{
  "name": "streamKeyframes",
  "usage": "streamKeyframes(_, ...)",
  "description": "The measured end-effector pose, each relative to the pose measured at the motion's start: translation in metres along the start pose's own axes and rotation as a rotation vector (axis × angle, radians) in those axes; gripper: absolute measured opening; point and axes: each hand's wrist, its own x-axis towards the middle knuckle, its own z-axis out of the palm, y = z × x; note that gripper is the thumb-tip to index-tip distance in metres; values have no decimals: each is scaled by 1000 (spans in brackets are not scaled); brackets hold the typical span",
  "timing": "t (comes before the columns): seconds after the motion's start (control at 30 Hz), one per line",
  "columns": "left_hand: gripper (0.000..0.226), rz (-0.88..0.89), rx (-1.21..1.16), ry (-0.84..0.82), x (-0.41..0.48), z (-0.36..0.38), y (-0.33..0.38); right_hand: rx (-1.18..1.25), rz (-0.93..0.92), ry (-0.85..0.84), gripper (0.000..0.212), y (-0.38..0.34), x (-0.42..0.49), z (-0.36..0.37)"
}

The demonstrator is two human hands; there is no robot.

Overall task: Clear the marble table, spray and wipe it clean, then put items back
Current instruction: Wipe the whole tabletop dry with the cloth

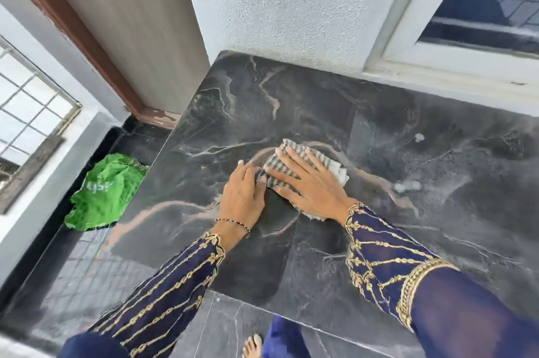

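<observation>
Clearing and spraying judged done; wiping under way; putting items back still left.
Left hand [243,197] flat, fingertips touching striped cloth [294,165] mid-tabletop [423,241]. Right hand [309,185] spread flat, pressing cloth.
Pale wet blobs [408,186] toward right edge unwiped.
Green bag [102,191] on floor off left edge; window [481,7] above far right.

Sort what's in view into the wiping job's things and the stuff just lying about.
Job in hand:
marble table
striped cloth
right hand, flat on the cloth
left hand, at the cloth's edge
whitish spots on the marble

Lying about:
green bag on the floor
window
door
</observation>
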Motion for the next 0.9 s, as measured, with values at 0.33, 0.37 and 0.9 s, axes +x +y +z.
streamKeyframes(0.33, 26, -37, 55, -48, -88, -27, -6, 62, -168, -6, 49, -108, -106, 1)
streamKeyframes(0.37, 28, -51, 58, -68, -93, -27, -4, 60, -183, 3, 50, -112, -111, 2)
streamKeyframes(0.9, 28, 150, 117, -250, -94, 26, 32, 102, -167, -40, 45, -75, -155, -7)
